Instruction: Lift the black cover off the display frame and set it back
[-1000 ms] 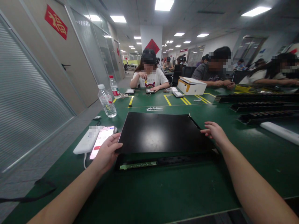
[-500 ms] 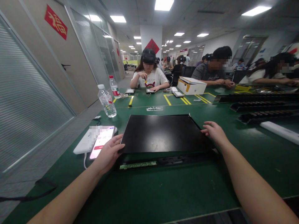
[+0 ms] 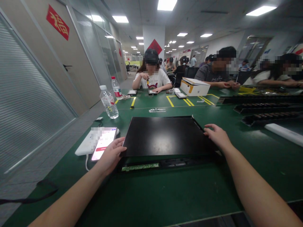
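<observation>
A flat black panel (image 3: 163, 135) lies over a dark frame on the green table, its near edge raised above the frame's near side. Along that near side, a green circuit strip (image 3: 140, 167) shows. My left hand (image 3: 113, 154) grips the panel's left edge near its front corner, thumb on top. At the right edge, my right hand (image 3: 216, 135) has its fingers curled at the panel and frame side; whether it grips the panel itself or the frame is hard to make out.
Left of the panel are a lit phone (image 3: 104, 143), a white device (image 3: 85, 146) with a cable and two water bottles (image 3: 110, 105). Dark bars (image 3: 262, 118) and a white bar (image 3: 284, 134) lie right. Across sits a person (image 3: 152, 75); a white box (image 3: 195, 87) stands beyond.
The panel's near edge is slightly lower, closer to the circuit strip. Both hands have kept nearly the same places.
</observation>
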`<state>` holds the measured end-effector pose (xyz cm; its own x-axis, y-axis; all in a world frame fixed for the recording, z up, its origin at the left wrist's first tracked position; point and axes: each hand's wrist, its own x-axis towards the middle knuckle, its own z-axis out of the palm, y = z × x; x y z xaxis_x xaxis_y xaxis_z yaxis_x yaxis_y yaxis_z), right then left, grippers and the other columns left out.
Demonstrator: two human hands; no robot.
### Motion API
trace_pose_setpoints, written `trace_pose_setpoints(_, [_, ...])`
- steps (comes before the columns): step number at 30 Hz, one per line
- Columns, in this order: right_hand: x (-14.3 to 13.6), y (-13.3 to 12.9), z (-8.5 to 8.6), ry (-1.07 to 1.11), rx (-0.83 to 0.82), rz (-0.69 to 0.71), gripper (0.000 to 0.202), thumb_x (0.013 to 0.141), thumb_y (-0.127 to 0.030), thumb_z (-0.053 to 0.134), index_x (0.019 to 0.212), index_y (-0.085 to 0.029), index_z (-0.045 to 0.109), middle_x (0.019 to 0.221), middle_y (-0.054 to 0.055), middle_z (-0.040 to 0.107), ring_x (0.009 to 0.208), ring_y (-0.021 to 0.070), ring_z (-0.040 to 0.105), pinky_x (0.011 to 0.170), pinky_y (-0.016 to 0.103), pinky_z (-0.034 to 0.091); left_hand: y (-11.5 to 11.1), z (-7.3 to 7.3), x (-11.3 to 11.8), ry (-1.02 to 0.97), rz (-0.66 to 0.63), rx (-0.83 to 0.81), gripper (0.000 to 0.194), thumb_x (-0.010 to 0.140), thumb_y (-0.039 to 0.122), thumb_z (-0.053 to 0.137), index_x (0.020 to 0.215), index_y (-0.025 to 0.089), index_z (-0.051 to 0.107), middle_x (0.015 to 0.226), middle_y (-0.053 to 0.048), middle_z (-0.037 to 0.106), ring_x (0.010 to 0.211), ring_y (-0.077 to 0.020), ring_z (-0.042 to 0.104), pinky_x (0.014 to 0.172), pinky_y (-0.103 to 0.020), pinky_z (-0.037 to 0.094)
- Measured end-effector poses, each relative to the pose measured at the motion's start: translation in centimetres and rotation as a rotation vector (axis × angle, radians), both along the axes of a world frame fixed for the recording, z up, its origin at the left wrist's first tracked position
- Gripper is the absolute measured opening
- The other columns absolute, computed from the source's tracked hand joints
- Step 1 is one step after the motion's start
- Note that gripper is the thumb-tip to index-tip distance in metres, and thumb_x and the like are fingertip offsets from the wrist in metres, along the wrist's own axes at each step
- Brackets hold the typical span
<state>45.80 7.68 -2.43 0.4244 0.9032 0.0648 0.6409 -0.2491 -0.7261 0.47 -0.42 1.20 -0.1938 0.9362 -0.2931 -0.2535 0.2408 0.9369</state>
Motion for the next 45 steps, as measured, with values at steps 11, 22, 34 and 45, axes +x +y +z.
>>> trace_pose_setpoints(11, [-0.6,-0.4,0.5,-0.148,-0.017,0.023,0.032,0.084,-0.037,0.062,0.112,-0.024,0.072,0.083,0.005,0.076,0.086,0.0263,0.068,0.077,0.035,0.047,-0.3,0.5,0.5,0.022,-0.013,-0.011,0.042,0.062,0.002,0.071,0.102,0.019,0.068,0.103,-0.009,0.080,0.089,-0.0282,0.077,0.054,-0.029,0.057])
trace_pose_setpoints(22, [-1.1,-0.6,0.7,-0.293,-0.015,0.022,0.031,0.084,-0.033,0.058,0.105,-0.024,0.078,0.089,0.006,0.076,0.084,0.0236,0.067,0.069,0.031,0.045,0.1,-0.3,0.2,0.032,-0.046,-0.016,0.048,0.064,0.002,0.070,0.109,0.018,0.066,0.112,-0.010,0.079,0.097,-0.0279,0.077,0.064,-0.029,0.059])
trace_pose_setpoints(34, [-0.7,-0.5,0.5,-0.318,-0.028,0.032,0.030,0.083,-0.032,0.058,0.100,-0.023,0.081,0.083,0.005,0.075,0.077,0.0219,0.066,0.066,0.031,0.044,0.2,-0.7,-0.2,0.044,-0.038,-0.037,0.051,0.068,0.001,0.067,0.116,0.018,0.066,0.112,-0.008,0.079,0.098,-0.0277,0.077,0.059,-0.029,0.059])
trace_pose_setpoints(45, [-0.6,-0.4,0.3,-0.301,-0.020,0.038,0.030,0.082,-0.027,0.056,0.099,-0.025,0.081,0.082,0.004,0.074,0.075,0.0217,0.064,0.065,0.032,0.042,0.3,-0.7,-0.2,0.046,-0.045,-0.041,0.053,0.068,0.002,0.067,0.118,0.018,0.064,0.116,-0.009,0.078,0.098,-0.0276,0.077,0.061,-0.030,0.060])
